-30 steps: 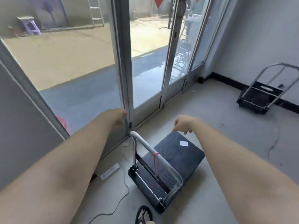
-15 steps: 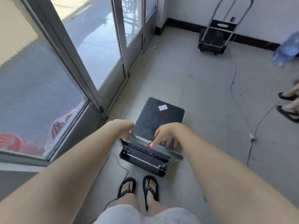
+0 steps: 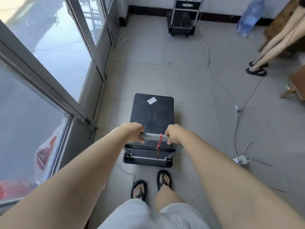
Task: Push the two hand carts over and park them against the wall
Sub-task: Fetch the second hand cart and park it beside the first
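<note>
A black flat hand cart [image 3: 152, 111] with a white sticker stands on the tiled floor right in front of my feet. Its silver handle bar [image 3: 152, 137] carries a red band. My left hand [image 3: 133, 132] grips the bar's left end and my right hand [image 3: 173, 133] grips its right end. A second black hand cart [image 3: 181, 22] with an upright silver frame stands at the far wall [image 3: 219, 4], straight ahead.
Glass doors and a window [image 3: 54, 52] run along the left. Cables [image 3: 239, 113] and a white plug box [image 3: 241, 159] lie on the floor to the right. Another person's legs in sandals [image 3: 257, 66], a blue water bottle [image 3: 250, 15] and wooden furniture [image 3: 295, 83] are at the right.
Both hands went from hovering above the handle to closing on it. The cart now points straight at the far wall, and my view has tilted down and turned right.
</note>
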### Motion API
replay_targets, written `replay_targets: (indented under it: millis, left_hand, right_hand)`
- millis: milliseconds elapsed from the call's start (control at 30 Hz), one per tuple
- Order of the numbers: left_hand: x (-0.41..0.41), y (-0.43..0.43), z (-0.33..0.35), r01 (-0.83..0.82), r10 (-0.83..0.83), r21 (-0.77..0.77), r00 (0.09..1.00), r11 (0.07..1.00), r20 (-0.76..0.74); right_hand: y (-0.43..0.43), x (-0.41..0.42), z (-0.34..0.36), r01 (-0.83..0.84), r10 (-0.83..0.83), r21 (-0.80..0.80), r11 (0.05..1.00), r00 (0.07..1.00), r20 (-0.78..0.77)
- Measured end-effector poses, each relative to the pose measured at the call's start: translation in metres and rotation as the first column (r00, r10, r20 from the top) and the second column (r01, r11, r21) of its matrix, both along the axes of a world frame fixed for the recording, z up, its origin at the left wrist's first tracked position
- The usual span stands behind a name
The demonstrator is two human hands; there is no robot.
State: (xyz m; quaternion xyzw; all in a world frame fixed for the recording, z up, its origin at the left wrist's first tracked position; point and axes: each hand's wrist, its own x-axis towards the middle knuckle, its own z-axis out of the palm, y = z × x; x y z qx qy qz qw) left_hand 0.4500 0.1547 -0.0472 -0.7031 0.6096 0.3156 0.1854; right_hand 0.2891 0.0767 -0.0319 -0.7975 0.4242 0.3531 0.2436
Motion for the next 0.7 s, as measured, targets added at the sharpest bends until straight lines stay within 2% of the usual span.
replay_targets:
  millis: [267,533,700]
  left_hand:
    - [0.008,-0.060,-0.002,-0.098,0.100,-0.072,0.995,0.993,0.024]
    - [0.019,-0.150,-0.002,-0.205,0.211,-0.089,0.976,0.975,0.058]
    - [0.029,-0.206,-0.004,-0.221,0.234,-0.123,0.967,0.967,0.101]
  right_hand:
    - [-0.058,0.001,-0.002,0.122,-0.102,-0.123,0.985,0.982,0.162]
    - [-0.159,0.017,-0.004,0.051,-0.023,-0.129,0.990,0.978,0.208]
    - [-0.221,0.028,-0.008,0.089,-0.055,-0.130,0.988,0.968,0.246]
